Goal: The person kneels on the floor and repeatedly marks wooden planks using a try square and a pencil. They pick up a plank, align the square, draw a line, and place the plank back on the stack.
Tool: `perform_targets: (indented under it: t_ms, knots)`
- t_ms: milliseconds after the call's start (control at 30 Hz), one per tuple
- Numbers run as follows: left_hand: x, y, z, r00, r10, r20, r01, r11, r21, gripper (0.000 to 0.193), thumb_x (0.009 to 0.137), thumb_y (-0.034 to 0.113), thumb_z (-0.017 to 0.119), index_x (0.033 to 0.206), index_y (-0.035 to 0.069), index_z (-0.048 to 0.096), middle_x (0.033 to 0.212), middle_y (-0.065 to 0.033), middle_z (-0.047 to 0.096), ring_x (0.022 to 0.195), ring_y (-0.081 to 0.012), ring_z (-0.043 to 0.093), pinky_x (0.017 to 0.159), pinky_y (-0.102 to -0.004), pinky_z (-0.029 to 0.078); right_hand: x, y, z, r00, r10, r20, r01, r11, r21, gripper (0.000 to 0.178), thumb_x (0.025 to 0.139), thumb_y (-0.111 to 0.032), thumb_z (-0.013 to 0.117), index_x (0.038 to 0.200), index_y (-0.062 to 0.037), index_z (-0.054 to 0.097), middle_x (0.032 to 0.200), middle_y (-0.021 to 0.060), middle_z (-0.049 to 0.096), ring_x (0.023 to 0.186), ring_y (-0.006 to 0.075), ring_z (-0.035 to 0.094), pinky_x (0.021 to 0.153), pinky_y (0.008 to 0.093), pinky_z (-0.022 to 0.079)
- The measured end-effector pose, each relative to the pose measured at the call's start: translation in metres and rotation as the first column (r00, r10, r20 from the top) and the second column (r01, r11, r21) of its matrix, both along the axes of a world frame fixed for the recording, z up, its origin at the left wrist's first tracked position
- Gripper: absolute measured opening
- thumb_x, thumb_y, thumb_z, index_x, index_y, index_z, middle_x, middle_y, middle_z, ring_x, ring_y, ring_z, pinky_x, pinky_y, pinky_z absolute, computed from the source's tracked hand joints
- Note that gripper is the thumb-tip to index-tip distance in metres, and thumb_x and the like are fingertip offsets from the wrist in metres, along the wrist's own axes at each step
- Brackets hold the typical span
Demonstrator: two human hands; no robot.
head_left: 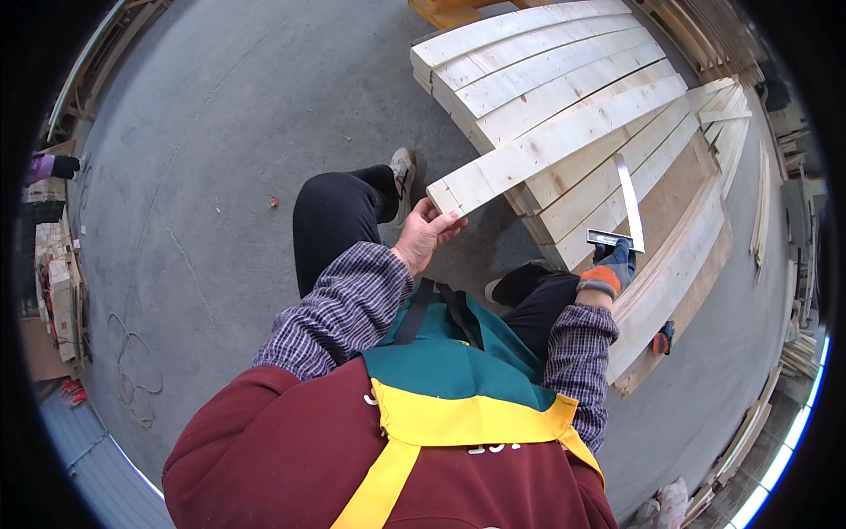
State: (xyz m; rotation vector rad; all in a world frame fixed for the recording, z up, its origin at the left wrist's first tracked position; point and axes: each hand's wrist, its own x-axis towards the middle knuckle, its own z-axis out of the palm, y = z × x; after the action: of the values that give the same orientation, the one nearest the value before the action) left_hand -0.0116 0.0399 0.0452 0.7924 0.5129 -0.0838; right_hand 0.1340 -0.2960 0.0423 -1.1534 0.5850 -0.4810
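My bare left hand (426,234) pinches the near end of a pale wooden board (555,148), thumb on top and fingers at its end. Pencil-like marks show close to that end. The board lies slantwise over a stack of similar boards (529,72), its near end jutting past them. My right hand (610,268), in a dark glove with an orange cuff, is closed round the stock of a try square (629,204). The square's long metal blade points away from me, above the boards on the right, apart from the held board.
A second glove (664,338) lies on the boards at the right. More timber (760,207) rests farther right. A cord (132,370) lies looped on the concrete floor at left, near stacked wood pieces (60,291). Another person's gloved hand (64,167) shows at the far left edge.
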Motion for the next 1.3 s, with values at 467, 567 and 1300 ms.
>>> perform_targets:
  t_ms: [467, 567, 1300]
  knots:
    - [0.002, 0.004, 0.000, 0.998, 0.016, 0.053, -0.018, 0.999, 0.030, 0.052, 0.089, 0.013, 0.068, 0.131, 0.003, 0.041, 0.120, -0.0108, 0.059, 0.105, -0.0198, 0.063, 0.091, -0.0307, 0.050, 0.010, -0.004, -0.005, 0.998, -0.049, 0.024, 0.051, 0.997, -0.057, 0.026, 0.089, -0.012, 0.065, 0.113, -0.0018, 0.061, 0.095, 0.0127, 0.067, 0.074, 0.0237, 0.067, 0.060, 0.0307, 0.059]
    - [0.002, 0.004, 0.000, 0.998, 0.015, 0.054, -0.016, 0.999, 0.027, 0.052, 0.089, 0.013, 0.068, 0.131, 0.002, 0.041, 0.120, -0.0109, 0.060, 0.105, -0.0194, 0.063, 0.090, -0.0306, 0.050, 0.007, 0.005, -0.004, 0.995, -0.063, 0.081, 0.069, 0.994, -0.079, 0.025, 0.090, -0.015, 0.065, 0.111, -0.0018, 0.063, 0.093, 0.0123, 0.068, 0.073, 0.0223, 0.067, 0.062, 0.0296, 0.058]
    - [0.005, 0.004, -0.006, 0.995, 0.065, 0.073, -0.065, 0.998, 0.001, 0.045, 0.088, 0.009, 0.064, 0.128, 0.001, 0.045, 0.120, -0.0088, 0.058, 0.105, -0.0188, 0.061, 0.092, -0.0328, 0.050, 0.021, 0.004, -0.025, 0.949, 0.051, -0.313, 0.015, 0.979, 0.204, 0.017, 0.088, -0.012, 0.068, 0.103, -0.0064, 0.061, 0.093, 0.0094, 0.065, 0.063, 0.0218, 0.063, 0.051, 0.0327, 0.057]
